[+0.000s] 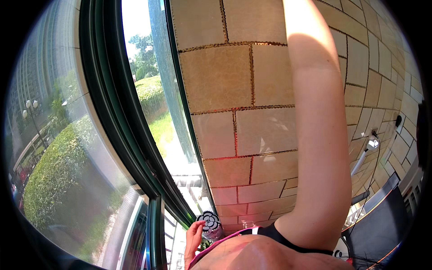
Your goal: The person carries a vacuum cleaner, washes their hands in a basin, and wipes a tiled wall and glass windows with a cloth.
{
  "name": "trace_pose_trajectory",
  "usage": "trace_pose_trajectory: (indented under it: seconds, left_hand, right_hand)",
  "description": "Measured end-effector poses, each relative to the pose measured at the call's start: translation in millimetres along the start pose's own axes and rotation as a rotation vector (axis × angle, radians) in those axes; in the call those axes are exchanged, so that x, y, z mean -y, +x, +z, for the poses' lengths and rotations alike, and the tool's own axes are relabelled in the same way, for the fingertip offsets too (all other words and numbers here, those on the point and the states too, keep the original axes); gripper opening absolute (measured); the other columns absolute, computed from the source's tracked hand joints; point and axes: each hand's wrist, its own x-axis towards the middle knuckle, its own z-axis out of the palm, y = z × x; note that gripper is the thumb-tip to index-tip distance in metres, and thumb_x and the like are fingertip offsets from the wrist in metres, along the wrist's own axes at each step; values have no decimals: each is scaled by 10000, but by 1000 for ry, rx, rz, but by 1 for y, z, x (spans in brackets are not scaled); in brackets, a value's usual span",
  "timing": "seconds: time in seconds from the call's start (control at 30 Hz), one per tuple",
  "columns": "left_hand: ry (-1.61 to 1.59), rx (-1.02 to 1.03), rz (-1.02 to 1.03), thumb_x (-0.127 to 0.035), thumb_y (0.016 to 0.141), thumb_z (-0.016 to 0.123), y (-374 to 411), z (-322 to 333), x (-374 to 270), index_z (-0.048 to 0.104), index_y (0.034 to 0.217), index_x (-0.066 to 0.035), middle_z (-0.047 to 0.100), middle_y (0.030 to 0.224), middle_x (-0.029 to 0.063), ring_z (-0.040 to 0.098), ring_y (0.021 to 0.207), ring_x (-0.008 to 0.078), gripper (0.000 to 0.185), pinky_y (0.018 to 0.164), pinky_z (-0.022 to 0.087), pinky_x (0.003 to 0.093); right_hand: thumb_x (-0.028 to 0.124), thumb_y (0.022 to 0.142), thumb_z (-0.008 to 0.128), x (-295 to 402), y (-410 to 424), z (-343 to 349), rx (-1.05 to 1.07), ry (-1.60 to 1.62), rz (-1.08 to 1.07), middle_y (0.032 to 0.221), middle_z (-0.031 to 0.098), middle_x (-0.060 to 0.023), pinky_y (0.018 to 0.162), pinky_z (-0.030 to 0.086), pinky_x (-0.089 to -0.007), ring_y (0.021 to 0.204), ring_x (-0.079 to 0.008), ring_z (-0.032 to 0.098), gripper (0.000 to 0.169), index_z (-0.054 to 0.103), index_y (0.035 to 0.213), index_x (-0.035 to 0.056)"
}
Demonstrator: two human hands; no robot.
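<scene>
My left hand (194,235) is low in the picture, close to my chest, with its fingers partly curled. Whether anything is between them cannot be made out. Just behind the fingertips stands a round container (212,233) whose black lid (210,220) bears a white flower pattern. My right arm (320,135) reaches straight up along a tiled wall (219,77), and the hand is out of view past the top edge. To the left is a window with a dark green frame (111,111), its sliding part partly open.
Glass (67,162) covers the left side, with a hedge (50,172) outside. At the right, a white plug (372,144) and a dark cable (377,168) hang from a wall socket. A black chair-like panel (378,219) stands below them. Leaves (204,243) show beside my left wrist.
</scene>
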Motion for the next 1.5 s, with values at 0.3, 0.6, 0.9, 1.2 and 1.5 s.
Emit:
trace_pose_trajectory:
  seconds: [0.3, 0.6, 0.9, 1.2, 1.5]
  left_hand:
    - [79, 226, -19, -51, 947, 484, 7, 17, 11, 600, 1097, 1, 627, 1038, 50, 569, 989, 122, 196, 869, 422, 232]
    - [141, 487, -22, -49, 949, 483, 16, 61, 11, 600, 1085, 4, 619, 1027, 40, 556, 969, 105, 187, 871, 421, 230]
    - [92, 370, -104, -82, 951, 487, -29, 38, 33, 607, 1071, -6, 626, 1022, 46, 561, 984, 119, 186, 891, 416, 240]
    - [119, 132, -176, -71, 940, 502, -73, 12, 8, 600, 1071, -5, 626, 1039, 47, 560, 962, 118, 177, 850, 427, 231]
    - [36, 285, -147, -64, 946, 494, -59, 34, 40, 601, 1074, -4, 617, 1029, 36, 549, 955, 108, 177, 862, 415, 236]
  right_hand:
    - [514, 805, 568, 3, -249, 53, -133, 319, -1067, 1331, 481, -25, 1075, 216, -504, 1230, -294, 423, 537, 524, 1271, 252]
    - [638, 802, 500, -144, -211, 11, 72, 50, -846, 1230, 573, -70, 1079, 235, -457, 1214, -270, 454, 601, 576, 1225, 217]
    - [552, 907, 291, -401, -208, -24, -92, -352, 465, 1522, 144, -76, 1086, 92, -563, 1392, -312, 125, 676, 216, 1457, 166]
    - [591, 847, 412, -158, -95, -13, 7, -93, 76, 1514, 188, -112, 1106, 51, -553, 1400, -343, 113, 774, 236, 1450, 138]
    - [578, 837, 493, -24, -314, 39, 153, 276, -1249, 1453, 352, 53, 1129, 109, -484, 1368, -252, 248, 555, 467, 1324, 314]
